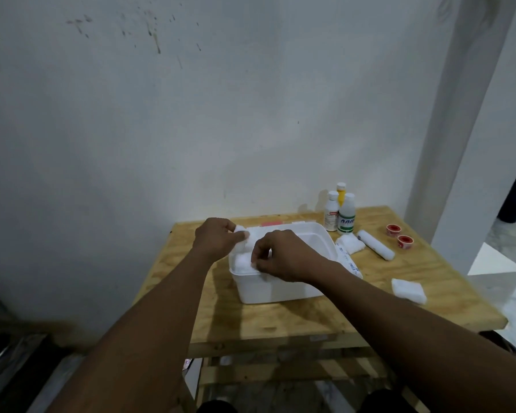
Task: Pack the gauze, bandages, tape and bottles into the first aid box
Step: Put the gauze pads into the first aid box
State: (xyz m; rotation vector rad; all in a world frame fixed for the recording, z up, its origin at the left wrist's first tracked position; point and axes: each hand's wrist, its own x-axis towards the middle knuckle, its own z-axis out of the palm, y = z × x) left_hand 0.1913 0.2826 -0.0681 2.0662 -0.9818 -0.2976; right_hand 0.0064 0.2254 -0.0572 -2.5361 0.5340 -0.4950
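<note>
One tabletop (280, 320): bare plywood, set against a pale wall; all items listed below are carried on it.
First aid box (283, 290): white plastic, open, placed left of centre on the tabletop; its lid (280, 225) is seen behind it, with a red patch showing.
Left hand (216, 241): held over the far left corner of the box; fingers closed on a white gauze piece (243, 235), pinched between thumb and forefinger.
Right hand (283, 257): held over the near left part of the box; fingers (258, 257) narrowed in a pinch at the white material at the box's left end. Whether this is the same gauze piece cannot be told.
Bottles (346, 217): three, upright, grouped at the far edge, right of the box; one with a yellow body stands behind two white ones.
Packaged bandage (350, 265): laid just beside the box's right wall, partly hidden by the right forearm.
Bandage roll (376, 248): white, lying on its side, right of the bottles.
Gauze pads: one (350, 244) near the bottles, one (408, 290) near the right front edge.
Tape rolls: two, red, (393, 230) and (405, 241), close together at the far right.
</note>
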